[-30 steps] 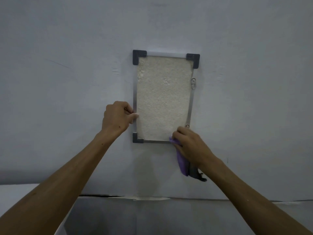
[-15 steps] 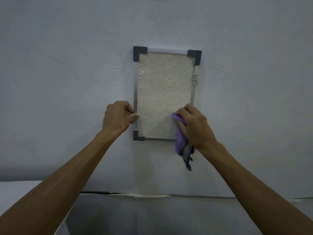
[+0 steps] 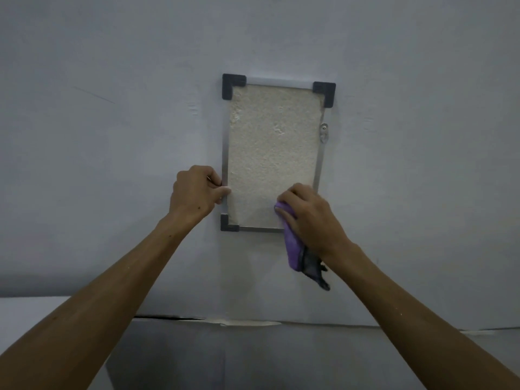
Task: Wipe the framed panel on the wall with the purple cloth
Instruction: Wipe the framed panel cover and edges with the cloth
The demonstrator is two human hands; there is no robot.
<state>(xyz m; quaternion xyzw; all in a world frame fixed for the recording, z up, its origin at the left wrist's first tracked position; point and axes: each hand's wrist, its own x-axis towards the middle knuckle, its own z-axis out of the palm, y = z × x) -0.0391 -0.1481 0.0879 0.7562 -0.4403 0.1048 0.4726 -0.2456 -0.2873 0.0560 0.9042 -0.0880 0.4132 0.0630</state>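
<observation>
Grey painted wall [image 3: 112,136] fills nearly the whole view; a framed panel [image 3: 270,153] is mounted on it, upright, with dark corner caps and a small metal hanger [image 3: 324,133] on its right edge.

Left hand [image 3: 194,194]: grip is closed on the panel's left frame strip, low down, just above the lower-left corner cap [image 3: 227,224]; thumb laid on the front face. The panel appears to be steadied by it.

Right hand [image 3: 308,218]: grip is clamped on the purple cloth [image 3: 292,249], which is pressed against the panel's lower-right area. The cloth's loose tail, with a dark end, hangs below the panel's bottom edge, against the wall.

Step judged in hand: wiping of the textured face, lower portion being covered. The upper part of the panel is well apart from the cloth, so the task is judged only partly done.

Next move calls for: pressure kept through the cloth while it is carried up or across the panel; the left hold kept firm so the frame is not shifted; the hanger avoided, since the cloth could be snagged there.
</observation>
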